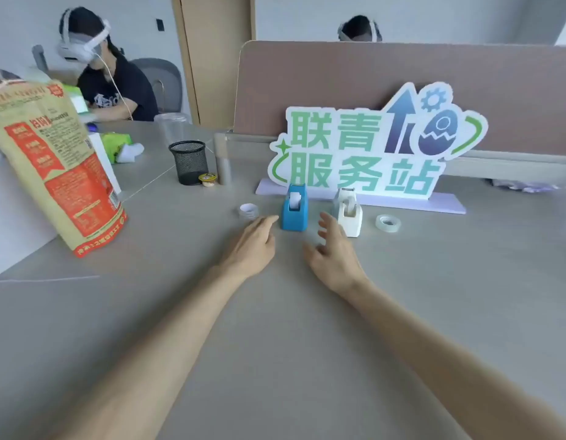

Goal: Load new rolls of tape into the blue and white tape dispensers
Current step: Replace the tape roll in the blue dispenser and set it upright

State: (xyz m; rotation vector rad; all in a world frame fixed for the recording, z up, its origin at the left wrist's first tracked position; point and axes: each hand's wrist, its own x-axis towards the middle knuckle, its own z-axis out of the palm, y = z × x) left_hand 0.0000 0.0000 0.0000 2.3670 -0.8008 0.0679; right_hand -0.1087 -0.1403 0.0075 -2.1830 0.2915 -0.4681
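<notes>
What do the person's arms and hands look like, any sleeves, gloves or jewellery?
Both arms are bare for all of their visible length, with no sleeves in view. The left hand and right hand are ungloved, and no rings, watch or bracelets show on the fingers or wrists. No markings are visible.

A grey desk (275,328) spans the foreground. A brown partition panel (370,77) stands behind it, before white walls (434,14) and a wooden door (218,58).

The blue plastic tape dispenser (294,208) stands before the cut-out standing sign (370,150). Right of the dispenser stands the white plastic tape dispenser (348,212), then a clear tape roll (388,223); left lies a second clear roll (249,211), farther left a black mesh cup (189,162).
</notes>
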